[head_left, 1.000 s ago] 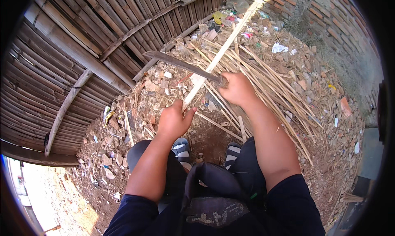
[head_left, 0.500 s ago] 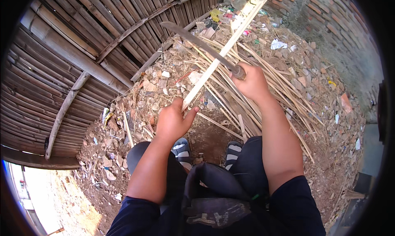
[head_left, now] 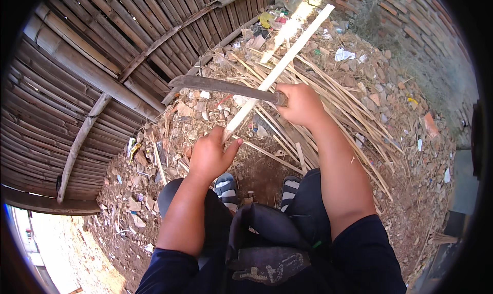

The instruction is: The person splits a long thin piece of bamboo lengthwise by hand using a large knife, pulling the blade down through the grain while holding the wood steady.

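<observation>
My left hand [head_left: 211, 149] is closed round the near end of a long pale bamboo strip [head_left: 295, 50], which slants up and away to the right. In my right hand [head_left: 300, 104] is the short handle of a machete [head_left: 221, 83]. Its dark blade, hooked at the tip, points left and lies across the strip, a little beyond my left hand. Whether the edge is biting into the strip I cannot tell. Beneath and to the right, a loose pile of cut bamboo strips [head_left: 354, 124] lies on the ground.
A bamboo slat wall [head_left: 67, 94] with poles runs along the left; a brick wall [head_left: 411, 27] stands at the far right. Stones, rubble and litter cover the dirt around a white scrap [head_left: 344, 54]. My sandalled feet [head_left: 226, 189] are just below my hands.
The machete has come nearer along the strip and its tip has swung left and down. My right hand has moved slightly left and nearer. The strip's far end has dropped lower in view.
</observation>
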A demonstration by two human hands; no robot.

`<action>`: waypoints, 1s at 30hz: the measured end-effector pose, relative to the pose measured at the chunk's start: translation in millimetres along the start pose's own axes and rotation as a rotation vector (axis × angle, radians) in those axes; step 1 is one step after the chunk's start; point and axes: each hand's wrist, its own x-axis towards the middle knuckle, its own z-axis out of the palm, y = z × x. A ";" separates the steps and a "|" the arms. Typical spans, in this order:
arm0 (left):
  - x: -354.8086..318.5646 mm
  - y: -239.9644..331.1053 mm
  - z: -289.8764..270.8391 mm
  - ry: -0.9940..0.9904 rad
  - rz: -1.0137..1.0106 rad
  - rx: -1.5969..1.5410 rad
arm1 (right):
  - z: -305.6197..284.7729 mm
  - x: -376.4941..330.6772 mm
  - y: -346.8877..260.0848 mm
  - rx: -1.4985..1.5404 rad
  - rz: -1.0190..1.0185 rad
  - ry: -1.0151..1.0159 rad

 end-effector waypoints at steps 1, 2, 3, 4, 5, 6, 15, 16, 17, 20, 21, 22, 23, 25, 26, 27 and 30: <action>1.8 6.2 0.9 -0.005 0.021 0.001 | 3.7 -1.5 11.1 0.150 0.067 -0.030; 5.2 12.1 -1.4 0.010 0.043 0.007 | 4.7 1.8 17.6 0.298 0.115 -0.049; 8.1 9.5 3.2 0.018 0.044 -0.030 | 7.6 3.6 19.9 0.261 0.104 -0.013; 8.1 7.2 3.8 0.022 0.042 -0.027 | 5.1 3.7 14.4 0.263 0.099 -0.013; 7.3 5.4 3.6 0.011 0.005 -0.026 | 1.7 3.1 6.8 0.164 0.081 0.011; 6.7 4.7 3.1 0.001 -0.031 -0.025 | -0.7 2.6 -0.8 0.066 0.064 0.035; 0.4 4.3 -4.5 0.003 -0.063 -0.018 | 4.8 2.2 17.9 0.205 0.125 0.160; -0.6 3.0 -3.9 -0.026 -0.091 0.021 | 3.4 2.3 17.2 0.233 0.184 0.187; -0.4 6.4 -2.5 -0.030 -0.081 -0.029 | 3.9 1.6 13.7 0.202 0.193 0.136; 2.7 11.5 0.2 0.010 -0.012 -0.058 | 6.8 -5.2 -15.6 0.051 -0.061 0.005; 5.0 10.4 0.0 0.010 -0.015 -0.059 | 4.8 -4.6 -19.8 -0.017 -0.079 -0.018; 7.8 10.8 -1.5 0.012 0.007 -0.049 | 6.3 -3.4 -15.4 -0.017 -0.077 -0.017; 9.8 10.9 -2.9 0.016 0.028 -0.038 | 9.1 -0.4 -6.4 0.067 -0.011 -0.038; 12.7 9.7 1.7 0.009 0.023 -0.009 | 7.3 1.1 -4.8 0.113 0.074 -0.080; 13.3 7.8 3.3 0.004 0.015 0.020 | 4.1 1.4 -10.2 0.116 0.065 -0.081; 12.8 5.6 2.5 0.020 0.029 0.038 | -0.8 0.4 -16.6 0.084 0.065 -0.089; 8.1 0.3 4.5 -0.002 -0.035 -0.041 | 6.5 -5.8 -29.1 0.004 0.018 -0.089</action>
